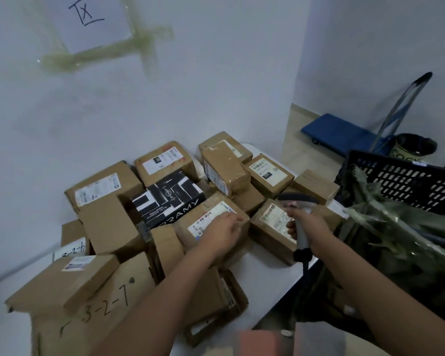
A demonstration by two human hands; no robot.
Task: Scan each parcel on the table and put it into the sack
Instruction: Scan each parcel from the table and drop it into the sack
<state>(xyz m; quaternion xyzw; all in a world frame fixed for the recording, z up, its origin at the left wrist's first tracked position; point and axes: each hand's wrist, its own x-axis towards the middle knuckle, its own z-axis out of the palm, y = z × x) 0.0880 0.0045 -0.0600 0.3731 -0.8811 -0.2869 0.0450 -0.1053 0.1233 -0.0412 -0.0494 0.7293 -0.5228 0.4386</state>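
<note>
Left grip (222, 231) lies flat, fingers straight, on parcel (211, 222); right grip (306, 223) clamped on scanner (299, 219) just beside. Looks stiff, light, tape-slick: best clasped by opposite edges. Sack (396, 242) beyond right grip.

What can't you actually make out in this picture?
- Label text on the parcel under the left hand: too small and blurred in the head view.
- Scanner trigger: hidden by the right hand.
- Inside of the sack: hidden by its own folds.
- Table surface: mostly covered by boxes.
- Crate: cut off by the right edge.
</note>
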